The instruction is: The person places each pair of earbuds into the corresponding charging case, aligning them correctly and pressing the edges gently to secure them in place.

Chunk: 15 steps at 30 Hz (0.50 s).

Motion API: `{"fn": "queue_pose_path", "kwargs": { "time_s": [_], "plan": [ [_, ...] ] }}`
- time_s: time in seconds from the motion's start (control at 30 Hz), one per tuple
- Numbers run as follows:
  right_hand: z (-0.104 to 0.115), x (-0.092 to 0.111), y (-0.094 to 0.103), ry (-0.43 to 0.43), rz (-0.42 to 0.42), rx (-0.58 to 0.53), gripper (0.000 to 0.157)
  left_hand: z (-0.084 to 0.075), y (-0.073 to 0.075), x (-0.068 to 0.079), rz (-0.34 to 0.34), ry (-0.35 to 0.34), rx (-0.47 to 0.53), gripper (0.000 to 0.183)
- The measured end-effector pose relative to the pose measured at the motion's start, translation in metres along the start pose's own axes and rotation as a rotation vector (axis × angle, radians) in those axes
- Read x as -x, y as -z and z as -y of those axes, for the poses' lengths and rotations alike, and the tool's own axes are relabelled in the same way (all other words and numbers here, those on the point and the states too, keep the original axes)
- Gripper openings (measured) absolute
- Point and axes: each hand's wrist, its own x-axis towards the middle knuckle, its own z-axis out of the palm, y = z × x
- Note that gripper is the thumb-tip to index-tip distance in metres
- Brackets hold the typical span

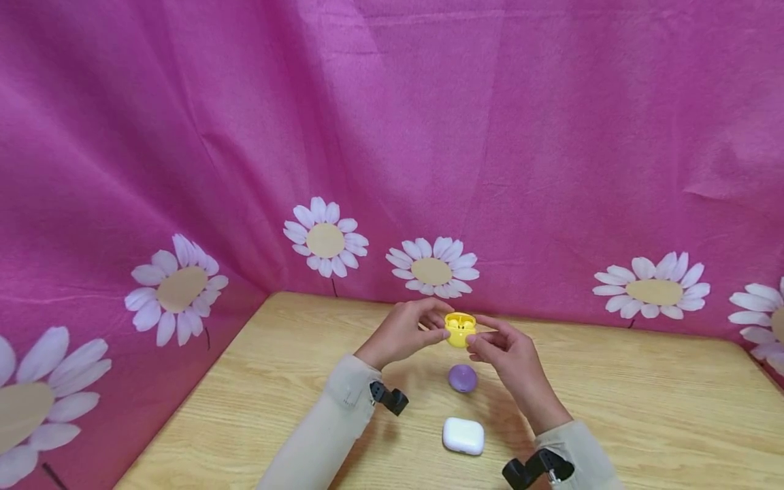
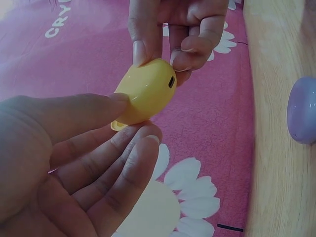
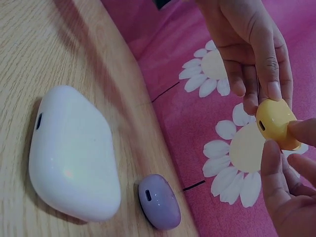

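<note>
A yellow earbud case [image 1: 459,336] is raised above the far part of the table, its lid up and yellow earbuds showing inside in the head view. My left hand [image 1: 405,332] pinches its left side between thumb and fingers, and my right hand [image 1: 513,355] pinches the right side. The left wrist view shows the smooth underside of the case with a dark charging port [image 2: 171,82]. Below the hands, a purple earbud case [image 1: 462,378] lies on the table. Nearer to me rests a larger white earbud case [image 1: 463,436], lid down.
The wooden table [image 1: 661,401] meets a pink cloth backdrop [image 1: 539,136] printed with white daisies along its back and left edges. Each sleeved wrist carries a black camera mount, one on the left [image 1: 389,398] and one on the right [image 1: 537,468].
</note>
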Motion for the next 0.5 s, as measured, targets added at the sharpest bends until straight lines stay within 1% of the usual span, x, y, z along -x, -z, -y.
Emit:
{"fn": "queue_pose_path", "kwargs": {
  "time_s": [0.17, 0.23, 0.43, 0.5],
  "plan": [
    [-0.0007, 0.0019, -0.0016, 0.004, -0.006, -0.004, 0.044, 0.0037, -0.0013, 0.0010, 0.002, 0.010, 0.025, 0.036],
    [0.0001, 0.0015, -0.0010, 0.004, -0.014, -0.007, 0.043, 0.0039, -0.0015, -0.0005, 0.003, 0.009, 0.043, 0.035],
    [-0.0001, 0.0025, -0.0022, -0.007, -0.009, -0.031, 0.042, 0.0039, -0.0019, 0.0003, 0.001, 0.037, 0.077, 0.033],
    [0.0005, 0.0019, -0.0022, -0.003, -0.018, -0.034, 0.041, 0.0033, -0.0015, -0.0003, -0.001, 0.034, 0.088, 0.033]
  ]
}}
